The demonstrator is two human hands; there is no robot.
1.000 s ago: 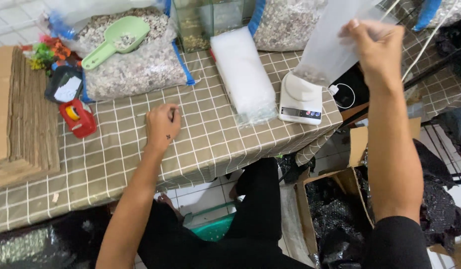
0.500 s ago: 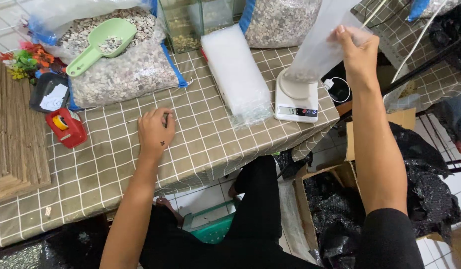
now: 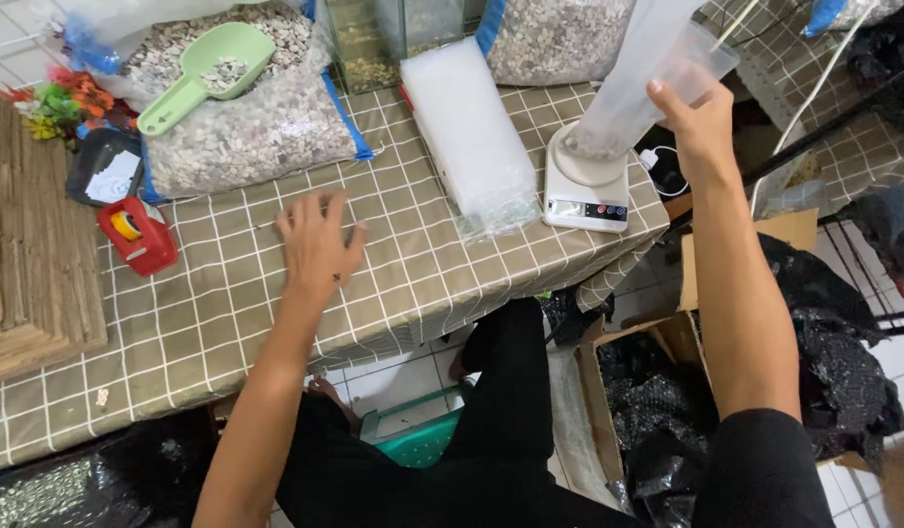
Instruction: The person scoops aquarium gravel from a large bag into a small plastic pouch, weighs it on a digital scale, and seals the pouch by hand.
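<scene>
**Bag held upright on scale; left hand flat on tablecloth**

Right hand point(image 3: 704, 122): raised at the far right edge of the table, thumb and fingers pinched on the upper edge of a tall clear plastic bag point(image 3: 636, 73). Bag thin, glossy, slightly creased, standing upright with its lower end resting on the round pan of a small white kitchen scale point(image 3: 586, 186). Grainy pale fill visible in the bag's bottom; upper part see-through and limp.

Left hand point(image 3: 315, 244): palm down on the tablecloth point(image 3: 227, 303), fingers spread and lying flat, holding nothing. Cloth olive-tan with a white grid, draped over the near edge.

Between the hands: a long flat stack of clear plastic bags point(image 3: 469, 137), milky-white, smooth, rectangular, just beside the scale on its left.

Far side of table: large open sack of gravel-like pale chips point(image 3: 247, 127), rough and mottled grey-beige, with a light green plastic scoop point(image 3: 203, 68) lying on top, its bowl holding some chips. Second sack of the same material point(image 3: 550, 39) behind the scale.

Left edge: red tape dispenser point(image 3: 139, 235), squat and glossy, near a stack of ridged brown corrugated cardboard point(image 3: 32, 264).

Under the table's right end: open cardboard box point(image 3: 667, 342) holding crumpled black plastic.
</scene>
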